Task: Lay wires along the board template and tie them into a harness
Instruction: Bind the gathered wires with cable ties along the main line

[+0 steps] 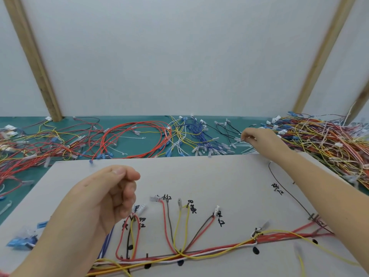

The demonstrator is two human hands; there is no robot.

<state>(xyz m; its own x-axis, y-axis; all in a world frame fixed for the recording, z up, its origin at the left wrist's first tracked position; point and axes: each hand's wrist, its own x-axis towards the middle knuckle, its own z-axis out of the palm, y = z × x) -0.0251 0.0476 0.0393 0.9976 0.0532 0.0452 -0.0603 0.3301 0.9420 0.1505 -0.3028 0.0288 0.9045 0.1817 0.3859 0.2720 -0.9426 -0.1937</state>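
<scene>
Fingers of the left hand (103,198) curl at 8 o'clock; whether they pinch a wire is hidden. Right hand (257,136), at 2 o'clock, pinches white cable ties (246,147) at the board (199,176) edge. Routed wires (179,254) run along 6 o'clock, partly covered by forearms.

Bright, even, diffuse light, no glare; shadows faint, soft. Wide-angle lens bows the wooden posts (34,62) outward twd the edges. Blue connectors (24,239) at lower left are blurred, and yellow wire (301,262) lower right is smeared. Centre fairly sharp.
</scene>
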